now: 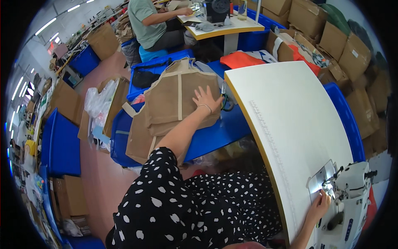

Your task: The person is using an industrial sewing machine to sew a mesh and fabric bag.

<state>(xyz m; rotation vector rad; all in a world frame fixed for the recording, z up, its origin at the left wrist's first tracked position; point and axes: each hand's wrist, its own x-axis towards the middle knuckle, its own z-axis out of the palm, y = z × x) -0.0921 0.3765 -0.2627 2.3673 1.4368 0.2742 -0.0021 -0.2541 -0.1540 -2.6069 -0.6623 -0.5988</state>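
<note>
My left hand (206, 99) lies flat with fingers spread on a stack of brown fabric pieces (163, 99), shaped like aprons or bag panels with a pale strip down the middle. Just beside that hand, a pair of scissors (226, 103) with dark handles rests at the fabric's edge. At the lower right my right hand (319, 205) is beside the lit needle area of a white sewing machine (350, 199). Its thumb and fingers are drawn together near the metal plate (321, 180); whatever they may hold is too small to make out.
The white sewing table (290, 112) has a yellow edge. Under the fabric is a blue surface (219, 130). A blue tray (178, 56) and orange cloth (240, 60) lie beyond. Another person (151, 25) sits at a far table; cardboard boxes (309, 16) line the right.
</note>
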